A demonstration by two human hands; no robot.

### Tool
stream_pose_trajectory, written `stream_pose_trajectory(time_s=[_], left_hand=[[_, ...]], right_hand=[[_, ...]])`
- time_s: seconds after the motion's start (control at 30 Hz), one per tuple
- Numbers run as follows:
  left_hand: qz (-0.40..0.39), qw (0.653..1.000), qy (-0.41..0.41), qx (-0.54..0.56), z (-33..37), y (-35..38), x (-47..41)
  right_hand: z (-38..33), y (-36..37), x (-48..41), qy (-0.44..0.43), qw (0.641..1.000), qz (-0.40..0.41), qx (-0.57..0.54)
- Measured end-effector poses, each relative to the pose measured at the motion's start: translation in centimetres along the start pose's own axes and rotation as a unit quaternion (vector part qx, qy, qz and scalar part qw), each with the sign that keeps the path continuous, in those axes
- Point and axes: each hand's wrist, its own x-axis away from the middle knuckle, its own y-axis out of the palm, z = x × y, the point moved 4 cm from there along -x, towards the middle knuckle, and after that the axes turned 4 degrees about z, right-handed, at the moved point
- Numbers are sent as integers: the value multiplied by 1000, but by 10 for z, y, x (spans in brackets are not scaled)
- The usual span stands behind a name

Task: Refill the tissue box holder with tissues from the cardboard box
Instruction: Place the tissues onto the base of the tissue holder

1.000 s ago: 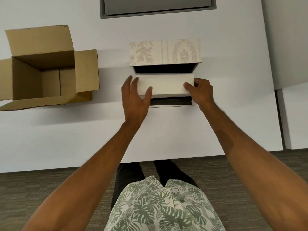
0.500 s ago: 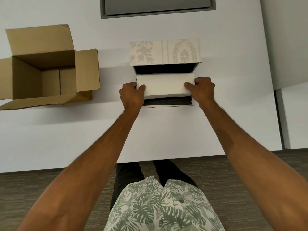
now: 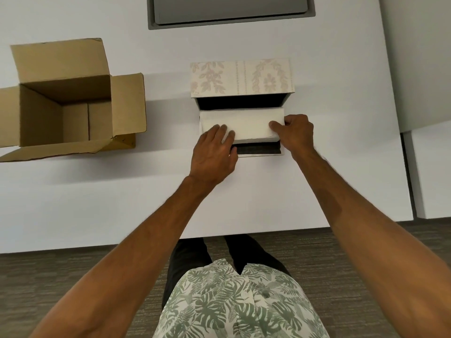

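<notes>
Nearly done, by the look of it: white tissue stack (image 3: 241, 123) already lying in the open holder (image 3: 241, 103), lid (image 3: 241, 76) up. Left hand (image 3: 214, 152) flat, fingers apart, pressing its near-left corner; right hand (image 3: 296, 132) clamped on its right end. Cardboard box (image 3: 66, 103) well left, seemingly empty. Left: seat stack, close lid.

On the white bench (image 3: 244, 191) the tissue box holder (image 3: 241, 78) stands open, its floral lid raised at 12 o'clock. A white stack of tissues (image 3: 244, 124) lies in its dark tray. The left hand (image 3: 214, 152) lies flat on the stack's 8 o'clock corner; the right hand (image 3: 296, 132) pinches its 3 o'clock end. The open cardboard box (image 3: 66, 103) sits well apart at 9 o'clock.
</notes>
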Motion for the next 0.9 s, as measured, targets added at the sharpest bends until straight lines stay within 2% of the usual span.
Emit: stream_pose_trajectory(time_s=[0.1, 0.17, 0.23, 0.27, 0.33, 0.4, 0.53, 0.9], left_hand=[[-18, 1000, 6, -11, -2, 5, 1], [-28, 1000, 9, -11, -3, 6, 2], [-41, 999, 10, -16, -4, 7, 2], [-49, 999, 10, -17, -4, 8, 2], [-66, 998, 6, -20, -4, 9, 2], [-82, 996, 6, -30, -3, 10, 3], [-118, 992, 4, -55, -3, 13, 5], [-132, 990, -16, -42, 1, 15, 7]], right_hand=[[-3, -16, -1, 23, 998, 31, -47], [-13, -34, -4, 19, 993, 95, -73], [-34, -53, -11, -57, 984, 161, -49], [-47, -59, -14, -109, 979, 170, -35], [-71, -62, -24, -203, 972, 120, -6], [-90, -59, -33, -269, 961, 25, 62], [-102, -47, -45, -277, 940, -99, 171], [-93, -46, -31, -297, 934, -55, 190]])
